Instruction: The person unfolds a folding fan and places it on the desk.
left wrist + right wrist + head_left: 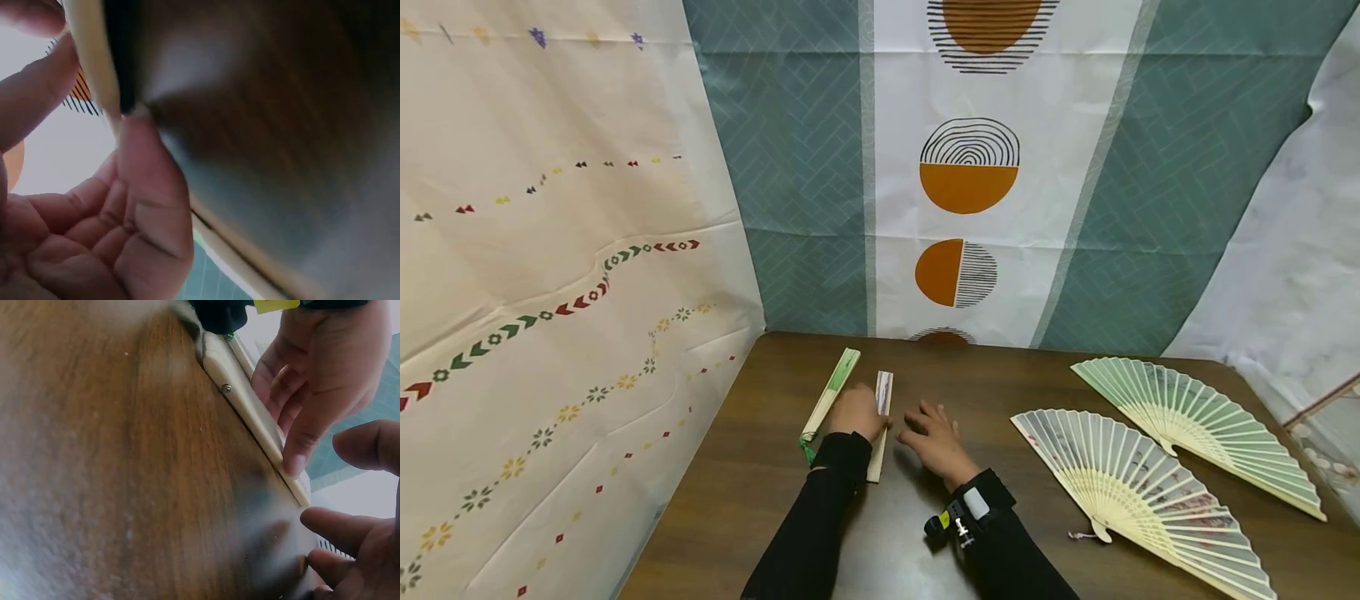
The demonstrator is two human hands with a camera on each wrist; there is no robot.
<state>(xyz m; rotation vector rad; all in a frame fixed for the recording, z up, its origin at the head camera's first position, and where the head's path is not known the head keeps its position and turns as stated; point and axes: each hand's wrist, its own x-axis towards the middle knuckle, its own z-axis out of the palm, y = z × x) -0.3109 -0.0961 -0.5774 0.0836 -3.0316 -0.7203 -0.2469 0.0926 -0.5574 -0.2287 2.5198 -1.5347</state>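
My left hand pinches a folded white fan by its sides as it lies on the table. In the right wrist view, the left thumb presses against the near edge of the fan's pale ribs, and a metal rivet shows at one end. Just left of that hand lies a folded green fan with a green tassel. To the right of the white fan, my right hand hovers over the table with its fingers spread and loosely bent, holding nothing.
Two spread fans lie on the right of the brown table: a white one in front and a green one behind it. Patterned cloth hangs along the table's back edge, and a cream cloth along its left side.
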